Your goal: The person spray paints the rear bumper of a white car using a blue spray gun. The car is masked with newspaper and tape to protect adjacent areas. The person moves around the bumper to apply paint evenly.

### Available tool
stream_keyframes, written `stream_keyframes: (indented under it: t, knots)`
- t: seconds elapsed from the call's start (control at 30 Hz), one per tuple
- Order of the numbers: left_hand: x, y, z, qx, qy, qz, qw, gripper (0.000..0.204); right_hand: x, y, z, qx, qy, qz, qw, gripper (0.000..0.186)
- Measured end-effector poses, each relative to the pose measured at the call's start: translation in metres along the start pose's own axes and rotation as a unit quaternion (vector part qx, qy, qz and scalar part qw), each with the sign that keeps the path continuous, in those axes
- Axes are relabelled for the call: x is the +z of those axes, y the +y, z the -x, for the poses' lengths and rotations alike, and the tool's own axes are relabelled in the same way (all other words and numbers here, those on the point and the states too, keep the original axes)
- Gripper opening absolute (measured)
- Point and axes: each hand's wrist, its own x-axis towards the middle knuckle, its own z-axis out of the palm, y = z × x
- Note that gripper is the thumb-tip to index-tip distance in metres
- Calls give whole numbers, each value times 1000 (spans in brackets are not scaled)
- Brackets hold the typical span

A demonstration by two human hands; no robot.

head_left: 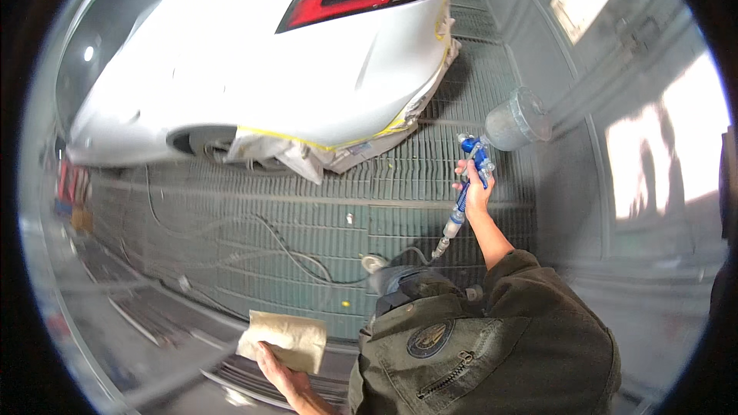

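My right hand [478,194] is wrapped round the handle of a blue spray gun [480,155], held out to the right of the car. A cloudy, translucent paint cup [509,124] sits on the gun, tilted toward the right wall. Below the grip, a clear-bodied fitting [453,224] joins the gun to the air line. Low and to the left, my left hand [278,373] grips a folded beige cloth [298,340], thumb on top and the other fingers hidden beneath. Ahead stands a white car [261,69], apart from both hands.
Yellow-edged masking sheet [354,155] hangs along the car's lower edge, partly over a wheel [211,142]. A dark hose [284,246] snakes over the slatted floor grating [415,184]. Grey wall panels [565,177] with bright windows rise at right. Dark trim strips [154,323] lie at lower left.
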Motion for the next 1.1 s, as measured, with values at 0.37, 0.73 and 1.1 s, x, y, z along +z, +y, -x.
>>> stream_keyframes:
  t: [0.37, 0.73, 1.1]
  knots:
    - [-21, 121, -255, 2, -161, 27, 987, 68, 121, 27, 103, -40, 139, 22, 989, 23]
    - [-131, 243, -529, -53, -264, -111, 957, 63, 311, 135, 341, -82, 135, -65, 985, 19]
    - [-134, 228, -606, -139, -342, -54, 928, 57, 373, 68, 444, -132, 144, 44, 980, 27]
